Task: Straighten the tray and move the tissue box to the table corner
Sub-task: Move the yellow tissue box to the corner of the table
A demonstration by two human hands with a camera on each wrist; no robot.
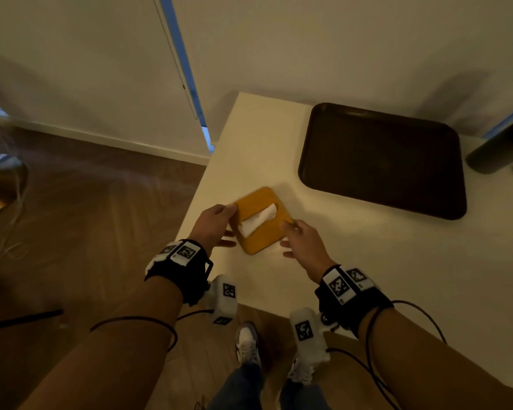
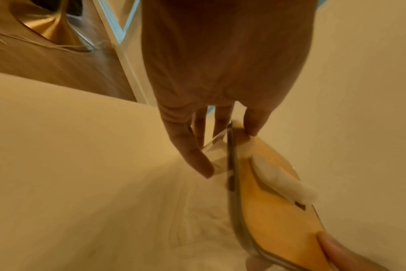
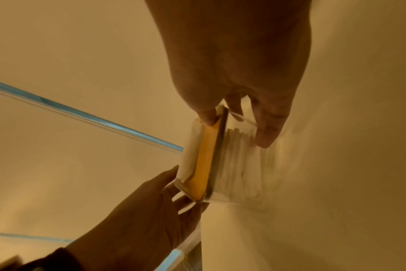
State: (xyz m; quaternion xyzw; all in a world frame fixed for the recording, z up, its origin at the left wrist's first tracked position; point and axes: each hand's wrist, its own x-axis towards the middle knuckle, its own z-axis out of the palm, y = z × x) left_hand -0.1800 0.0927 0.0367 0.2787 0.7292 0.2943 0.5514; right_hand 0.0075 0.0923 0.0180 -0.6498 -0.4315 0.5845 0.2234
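The tissue box has a yellow lid, a clear body and a white tissue sticking out of its slot. It is near the left front part of the white table, turned at an angle. My left hand grips its left end, thumb on the lid and fingers on the clear side. My right hand pinches the right end, thumb on the lid. Whether the box touches the table I cannot tell. The dark brown tray lies empty at the back right, slightly skewed.
A dark rounded object stands at the table's far right, close to the tray. A wall runs behind the table. Left of the table is wooden floor with a metal base and loose cables. My feet are at the table's front edge.
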